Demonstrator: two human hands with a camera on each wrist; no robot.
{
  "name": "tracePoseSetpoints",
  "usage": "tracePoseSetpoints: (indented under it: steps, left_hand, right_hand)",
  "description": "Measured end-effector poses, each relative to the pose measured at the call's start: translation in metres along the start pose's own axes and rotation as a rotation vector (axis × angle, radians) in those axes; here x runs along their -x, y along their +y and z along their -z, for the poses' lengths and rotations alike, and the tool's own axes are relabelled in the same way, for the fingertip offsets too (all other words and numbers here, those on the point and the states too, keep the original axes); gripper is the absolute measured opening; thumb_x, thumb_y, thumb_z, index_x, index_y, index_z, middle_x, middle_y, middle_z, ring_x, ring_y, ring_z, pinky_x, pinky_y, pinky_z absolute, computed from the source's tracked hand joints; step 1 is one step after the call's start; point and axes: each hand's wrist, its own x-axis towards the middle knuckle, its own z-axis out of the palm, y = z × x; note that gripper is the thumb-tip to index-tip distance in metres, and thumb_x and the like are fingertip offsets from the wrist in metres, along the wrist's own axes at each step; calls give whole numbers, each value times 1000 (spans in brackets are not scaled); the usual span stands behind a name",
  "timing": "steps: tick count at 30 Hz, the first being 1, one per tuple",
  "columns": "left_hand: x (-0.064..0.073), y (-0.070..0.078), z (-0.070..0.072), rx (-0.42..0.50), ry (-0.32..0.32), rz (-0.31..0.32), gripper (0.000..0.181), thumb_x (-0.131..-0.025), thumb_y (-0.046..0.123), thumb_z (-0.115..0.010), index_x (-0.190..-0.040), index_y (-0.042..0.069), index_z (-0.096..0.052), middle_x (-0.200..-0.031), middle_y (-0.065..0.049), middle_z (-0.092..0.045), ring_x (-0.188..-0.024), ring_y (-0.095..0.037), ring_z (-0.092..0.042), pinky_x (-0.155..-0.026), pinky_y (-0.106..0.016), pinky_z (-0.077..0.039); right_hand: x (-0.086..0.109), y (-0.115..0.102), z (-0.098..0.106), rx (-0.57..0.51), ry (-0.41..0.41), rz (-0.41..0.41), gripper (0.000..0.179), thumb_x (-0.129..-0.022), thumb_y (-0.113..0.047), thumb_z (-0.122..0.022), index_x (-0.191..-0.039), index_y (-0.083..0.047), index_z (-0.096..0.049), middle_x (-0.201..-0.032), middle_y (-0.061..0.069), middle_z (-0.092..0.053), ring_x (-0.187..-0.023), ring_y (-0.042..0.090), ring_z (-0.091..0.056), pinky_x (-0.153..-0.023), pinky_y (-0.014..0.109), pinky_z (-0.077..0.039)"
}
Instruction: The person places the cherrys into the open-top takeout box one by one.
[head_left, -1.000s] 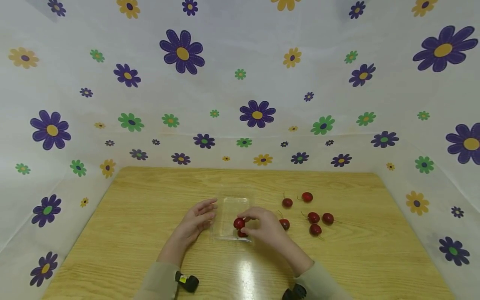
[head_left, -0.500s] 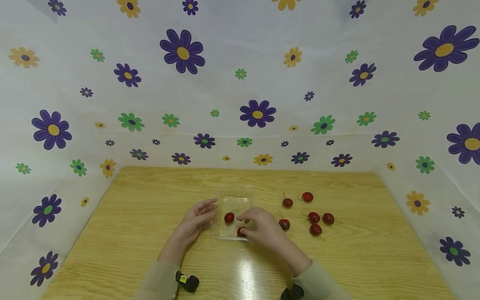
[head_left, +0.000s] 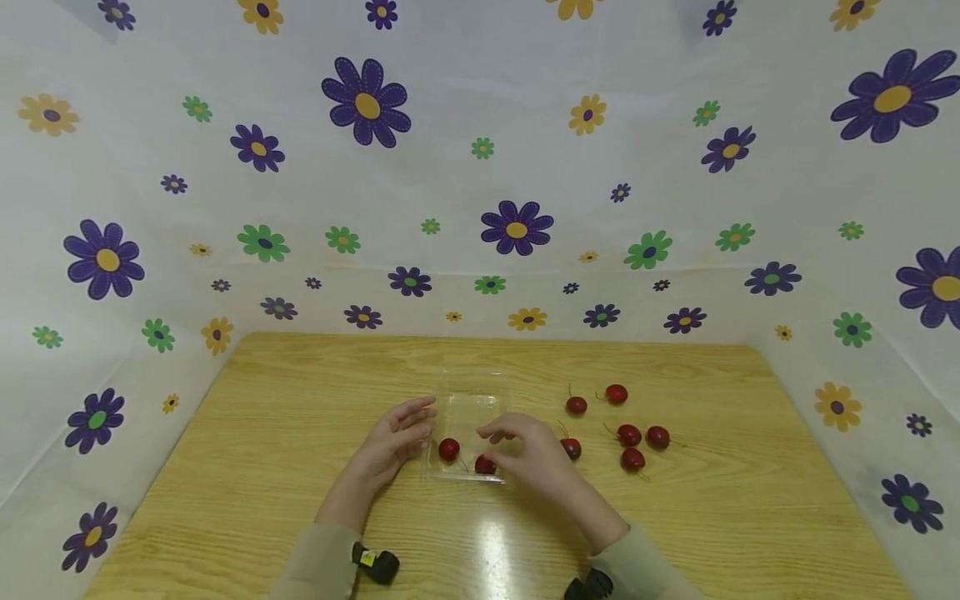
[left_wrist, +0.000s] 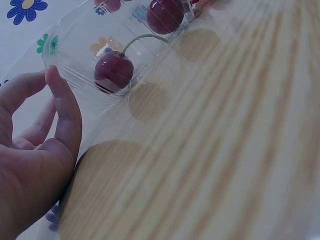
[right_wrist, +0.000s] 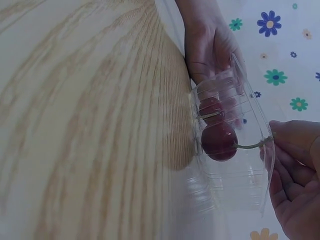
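Two dark red cherries lie in a clear plastic container [head_left: 471, 408]: the left cherry [head_left: 448, 450] and the right cherry [head_left: 485, 464], both toward its near side. In the left wrist view the nearer cherry [left_wrist: 114, 71] has a green stem. My left hand [head_left: 392, 442] stays beside the container's left wall, fingers loosely bent, fingertips at the plastic. Over the right rim hangs my right hand [head_left: 532, 450], thumb and fingers apart. In the right wrist view a cherry's stem [right_wrist: 248, 146] reaches toward the rim near these fingers [right_wrist: 295, 135]; whether they touch it is unclear.
Several more cherries lie on the wooden table [head_left: 300, 400] to the right, among them one cherry [head_left: 572, 448] partly behind my right hand and one [head_left: 658, 437] farthest right. A flower-printed cloth [head_left: 420, 183] closes off the back and sides.
My right hand has let go of the cherry it pinched. That cherry dropped into the container and rolled to the near left. Both hands have hardly moved.
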Motion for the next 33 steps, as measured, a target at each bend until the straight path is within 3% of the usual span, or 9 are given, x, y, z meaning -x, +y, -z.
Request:
tracePoseSetpoints:
  steps: [8,14,27,33]
  left_hand:
    - [0,0,0,7,-4,-2,56,-106,-3,-57,-159,-4,-39,-126,6,-63,-98,-5,-63,-77,-18,-57]
    - [0,1,-1,12,3,7,56,-106,-3,-57,-159,-3,-39,-126,5,-62,-97,-5,-63,-76,-17,-56]
    - [1,2,-2,12,-1,1,56,-106,-4,-56,-159,-3,-39,-127,4,-61,-96,-5,-62,-75,-17,-56]
    - [1,3,-3,12,13,9,56,-106,-4,-56,-159,-3,-39,-127,3,-61,-95,-5,-62,-75,-17,-56]
  right_hand:
    - [4,4,5,-41,101,-70,24,-90,-5,-83,-114,-7,-80,-111,2,-80,-99,21,-73,-94,45,-61]
    - [6,9,12,-58,178,-128,25,-88,-3,-84,-111,-11,-80,-107,1,-80,-100,21,-72,-96,41,-59]
    - [12,26,25,-68,281,-138,23,-88,-3,-85,-109,-10,-81,-105,2,-80,-97,22,-72,-93,38,-58]
    - [16,32,29,-77,305,-164,22,-89,-3,-84,-110,-8,-80,-105,5,-80,-97,24,-72,-91,44,-60]
